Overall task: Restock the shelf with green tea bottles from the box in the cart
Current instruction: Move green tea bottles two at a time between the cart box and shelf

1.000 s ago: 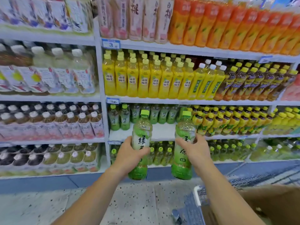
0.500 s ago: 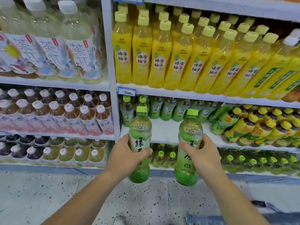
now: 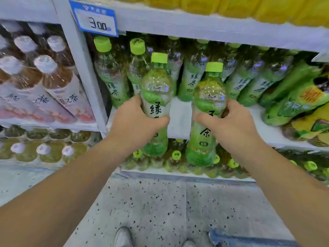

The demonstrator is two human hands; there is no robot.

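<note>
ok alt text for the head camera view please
A person holds two green tea bottles upright before a white shelf: the left hand grips one bottle, the right hand the other bottle. Matching bottles stand at the shelf's back under a 3.00 price tag, with bare space in front.

White metal shelf [image 3: 179,120] carries green-capped clear plastic green tea bottles [image 3: 112,82] standing at the back, and green-and-yellow-labelled bottles [image 3: 293,104] lying tipped at right.

Left hand [image 3: 135,120], right hand [image 3: 231,122] grip seemingly upright bottles [image 3: 156,82].
</note>
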